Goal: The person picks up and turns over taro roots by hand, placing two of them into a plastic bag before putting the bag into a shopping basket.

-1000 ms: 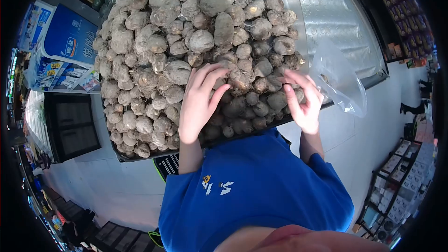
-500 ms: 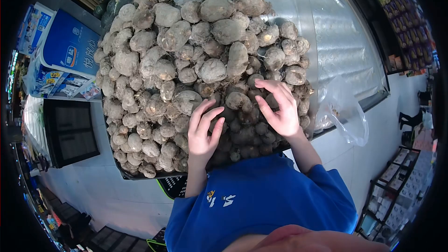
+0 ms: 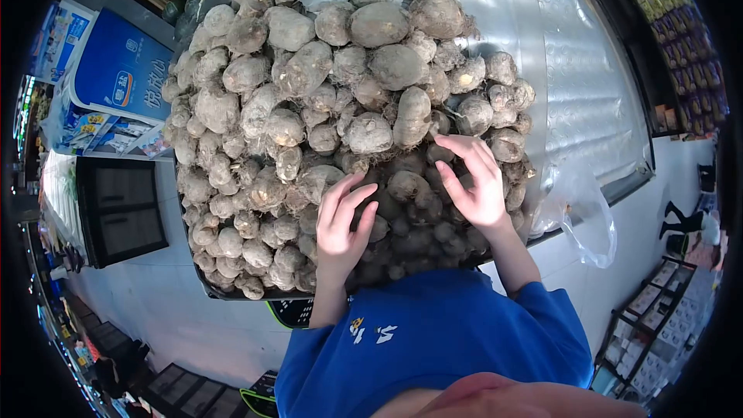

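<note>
A large heap of brown, earthy root vegetables (image 3: pixel 370 133) covers much of a display stand. My left hand (image 3: pixel 340 220) is over the lower middle of the heap, palm turned inward, fingers apart and nothing visible in it. To its right, my right hand (image 3: pixel 474 186) hovers over or rests against the roots, its thumb and fingers spread and holding nothing that shows. Between the two hands lie shaded, smaller roots (image 3: pixel 409 186). Whether the fingertips touch the roots cannot be told.
Silvery padded sheeting (image 3: pixel 573 70) covers the stand's right part. A clear plastic bag (image 3: pixel 584 220) hangs at its right edge. A blue display box (image 3: pixel 120 70) stands at the left, and a dark shelf rack (image 3: pixel 650 313) at the lower right.
The heap and stand appear shifted slightly right in the view. My right hand has shifted a little right and down; both hands remain open.
</note>
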A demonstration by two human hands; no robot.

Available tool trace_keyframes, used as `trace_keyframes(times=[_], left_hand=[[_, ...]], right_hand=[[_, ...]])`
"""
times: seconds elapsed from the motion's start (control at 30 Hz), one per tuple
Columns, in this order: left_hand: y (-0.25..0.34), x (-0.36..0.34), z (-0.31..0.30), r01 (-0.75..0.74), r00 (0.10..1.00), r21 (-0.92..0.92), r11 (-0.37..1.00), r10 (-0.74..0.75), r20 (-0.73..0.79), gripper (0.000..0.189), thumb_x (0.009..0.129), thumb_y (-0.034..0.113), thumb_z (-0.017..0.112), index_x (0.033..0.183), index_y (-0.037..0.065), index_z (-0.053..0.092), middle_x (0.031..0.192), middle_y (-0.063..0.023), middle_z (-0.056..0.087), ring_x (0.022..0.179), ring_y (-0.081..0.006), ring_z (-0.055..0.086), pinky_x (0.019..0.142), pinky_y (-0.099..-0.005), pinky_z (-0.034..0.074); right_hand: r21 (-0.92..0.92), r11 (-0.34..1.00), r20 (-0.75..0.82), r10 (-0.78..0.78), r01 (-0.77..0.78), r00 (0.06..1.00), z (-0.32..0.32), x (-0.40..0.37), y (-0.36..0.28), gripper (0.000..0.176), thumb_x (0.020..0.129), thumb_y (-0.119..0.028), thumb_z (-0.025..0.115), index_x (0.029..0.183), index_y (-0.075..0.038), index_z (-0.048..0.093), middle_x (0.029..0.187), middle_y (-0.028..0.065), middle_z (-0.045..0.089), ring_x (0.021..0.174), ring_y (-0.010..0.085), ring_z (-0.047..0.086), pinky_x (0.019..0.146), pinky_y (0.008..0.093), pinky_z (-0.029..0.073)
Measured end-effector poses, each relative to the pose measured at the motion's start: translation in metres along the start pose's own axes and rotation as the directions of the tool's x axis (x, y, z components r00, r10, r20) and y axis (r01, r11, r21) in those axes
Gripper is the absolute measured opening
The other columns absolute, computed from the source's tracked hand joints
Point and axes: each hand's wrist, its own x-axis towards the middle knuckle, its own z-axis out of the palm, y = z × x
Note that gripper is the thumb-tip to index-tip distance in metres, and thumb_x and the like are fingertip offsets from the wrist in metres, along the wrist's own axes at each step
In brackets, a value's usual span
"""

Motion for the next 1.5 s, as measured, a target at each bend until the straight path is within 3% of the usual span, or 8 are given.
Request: trace_keyframes(times=[0.17, 0.47, 0.8, 1.13, 1.33, 1.43, 1.47, 1.5], left_hand=[[-0.002, -0.002, -0.002, 0.000, 1.000, -0.009, 1.000, -0.001, -0.012, 0.026, 0.072, 0.003, 0.063, 0.098, 0.005, 0.059, 0.106, -0.0118, 0.053, 0.097, -0.0261, 0.053, 0.082, -0.0329, 0.043], [-0.006, -0.019, -0.012, -0.075, 0.990, -0.007, 0.997, 0.073, -0.122, 0.028, 0.069, 0.002, 0.064, 0.096, 0.007, 0.060, 0.104, -0.0101, 0.054, 0.094, -0.0253, 0.054, 0.079, -0.0330, 0.044], [-0.015, -0.030, -0.034, 0.044, 0.951, 0.124, 0.991, -0.003, -0.310, 0.032, 0.070, 0.001, 0.065, 0.100, 0.003, 0.055, 0.104, -0.0136, 0.055, 0.096, -0.0274, 0.053, 0.083, -0.0334, 0.042], [-0.058, 0.078, -0.049, -0.011, 0.948, 0.270, 0.963, 0.096, -0.304, 0.049, 0.071, 0.008, 0.063, 0.116, 0.003, 0.044, 0.107, -0.0170, 0.053, 0.100, -0.0313, 0.051, 0.086, -0.0362, 0.040], [-0.073, 0.085, -0.048, 0.065, 0.955, 0.172, 0.983, -0.011, -0.295, 0.052, 0.069, 0.010, 0.066, 0.116, 0.004, 0.044, 0.107, -0.0171, 0.053, 0.101, -0.0295, 0.051, 0.085, -0.0356, 0.041], [-0.071, 0.078, -0.048, 0.061, 0.961, 0.096, 0.993, -0.033, -0.274, 0.053, 0.071, 0.013, 0.066, 0.119, 0.004, 0.044, 0.110, -0.0166, 0.053, 0.102, -0.0273, 0.051, 0.086, -0.0357, 0.041], [-0.067, 0.077, -0.049, 0.055, 0.961, 0.099, 0.994, -0.026, -0.276, 0.053, 0.071, 0.013, 0.066, 0.119, 0.004, 0.044, 0.110, -0.0166, 0.053, 0.102, -0.0273, 0.051, 0.086, -0.0357, 0.041], [-0.062, 0.075, -0.050, 0.020, 0.959, 0.040, 0.999, -0.008, -0.283, 0.054, 0.072, 0.013, 0.066, 0.120, 0.004, 0.043, 0.112, -0.0166, 0.051, 0.103, -0.0266, 0.051, 0.087, -0.0358, 0.040]], right_hand=[[0.014, 0.996, 0.029, -0.089, 0.089, 0.996, 0.008, 0.013, -0.013, 0.031, 0.072, -0.002, 0.059, 0.103, -0.002, 0.054, 0.095, 0.0130, 0.057, 0.089, 0.0287, 0.054, 0.079, 0.0355, 0.041], [0.018, 0.997, 0.058, -0.081, 0.080, 0.995, 0.025, -0.002, -0.029, 0.033, 0.069, 0.001, 0.061, 0.101, -0.003, 0.056, 0.092, 0.0121, 0.058, 0.087, 0.0272, 0.054, 0.078, 0.0333, 0.041], [-0.112, 0.964, 0.065, -0.235, 0.241, 0.970, 0.059, 0.028, -0.054, 0.035, 0.069, 0.000, 0.060, 0.104, -0.003, 0.055, 0.099, 0.0117, 0.056, 0.092, 0.0288, 0.052, 0.082, 0.0354, 0.040], [-0.304, 0.846, 0.090, -0.432, 0.438, 0.897, 0.117, 0.117, -0.027, 0.054, 0.068, -0.010, 0.064, 0.117, -0.009, 0.044, 0.113, 0.0133, 0.048, 0.107, 0.0316, 0.044, 0.089, 0.0391, 0.038], [-0.409, 0.774, 0.184, -0.448, 0.483, 0.875, 0.130, 0.138, -0.008, 0.051, 0.067, -0.022, 0.068, 0.112, -0.009, 0.047, 0.107, 0.0094, 0.051, 0.097, 0.0288, 0.051, 0.078, 0.0364, 0.045], [-0.278, 0.879, 0.044, -0.392, 0.388, 0.919, 0.124, 0.137, -0.012, 0.043, 0.072, -0.023, 0.065, 0.109, -0.006, 0.050, 0.100, 0.0108, 0.056, 0.086, 0.0238, 0.056, 0.074, 0.0306, 0.046], [-0.013, 0.981, -0.017, -0.194, 0.194, 0.981, 0.115, 0.137, -0.021, 0.040, 0.074, -0.024, 0.064, 0.107, -0.004, 0.051, 0.095, 0.0095, 0.058, 0.081, 0.0193, 0.057, 0.072, 0.0271, 0.045], [0.260, 0.965, -0.017, 0.020, -0.015, 1.000, 0.107, 0.135, -0.030, 0.038, 0.076, -0.025, 0.063, 0.105, -0.002, 0.052, 0.091, 0.0083, 0.061, 0.077, 0.0149, 0.057, 0.070, 0.0236, 0.045]])
